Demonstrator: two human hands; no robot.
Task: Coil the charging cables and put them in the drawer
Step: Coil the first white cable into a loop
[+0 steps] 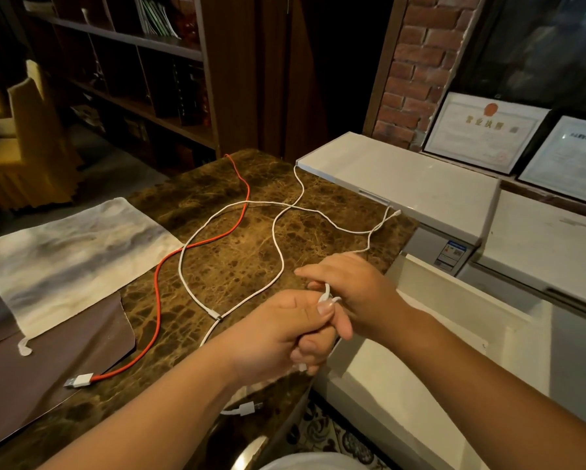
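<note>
Head view
Landmark: the brown marble counter [237,252] was taken as reference for all places.
Left hand: the left hand [278,334] was held over the counter's near right corner, its fingers curled and its thumb pressed onto a white cable [274,245], which was gripped there.
Right hand: the right hand [349,293] was seen just beyond the left one, touching it, with a loop of the white cable wound round one finger; the other fingers were stretched out loosely.
White cable: from the hands it was trailed in wide curves across the counter's middle toward the far right edge; whether one white cable or two were laid there could not be told. A white plug [247,408] was hung below the counter's near edge.
Red cable: a red cable [159,300] was laid along the counter's left half, its white USB plug [79,380] resting near the front edge.
Drawer: a white drawer [420,340] was seen pulled open, just right of the counter.
Cloth: a grey-white cloth [71,259] was spread over the counter's left end.
</note>
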